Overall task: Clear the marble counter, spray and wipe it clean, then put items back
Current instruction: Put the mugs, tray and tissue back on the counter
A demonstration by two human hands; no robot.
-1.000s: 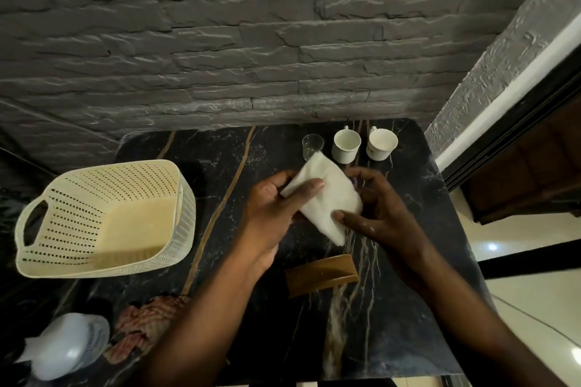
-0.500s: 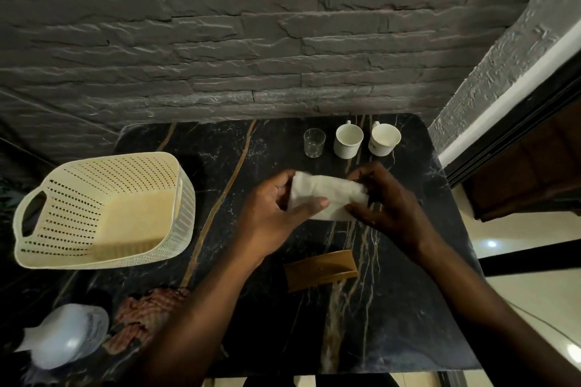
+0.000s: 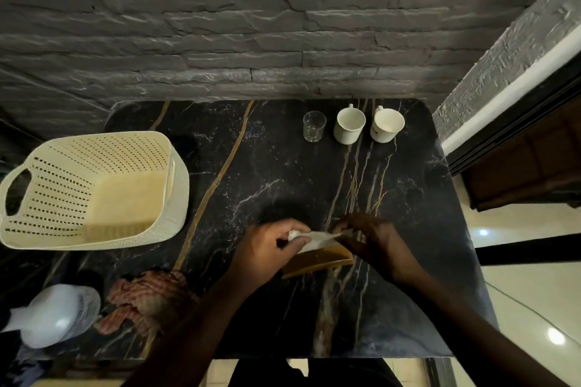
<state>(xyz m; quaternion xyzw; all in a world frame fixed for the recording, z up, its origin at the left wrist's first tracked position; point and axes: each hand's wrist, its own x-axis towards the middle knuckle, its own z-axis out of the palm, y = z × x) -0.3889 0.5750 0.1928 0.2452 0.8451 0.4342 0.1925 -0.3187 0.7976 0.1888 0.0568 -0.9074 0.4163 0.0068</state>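
On the black marble counter [image 3: 283,166] both my hands pinch a folded white napkin [image 3: 316,239], held edge-on just above a brown wooden holder [image 3: 317,262]. My left hand [image 3: 267,248] grips the napkin's left end and my right hand [image 3: 374,239] its right end. The napkin's lower edge touches or sits at the holder's top; I cannot tell if it is inside. A clear glass [image 3: 313,126] and two white cups [image 3: 349,125] [image 3: 386,125] stand in a row at the back of the counter.
A cream perforated basket [image 3: 91,192] sits at the left. A red-and-white checked cloth [image 3: 147,298] lies at the front left beside a white spray bottle [image 3: 56,314]. A grey stone wall runs behind; the counter's right edge drops to a tiled floor.
My hands have carried the napkin down and toward me, from mid-counter to the wooden holder. The napkin went from spread flat to folded and narrow.
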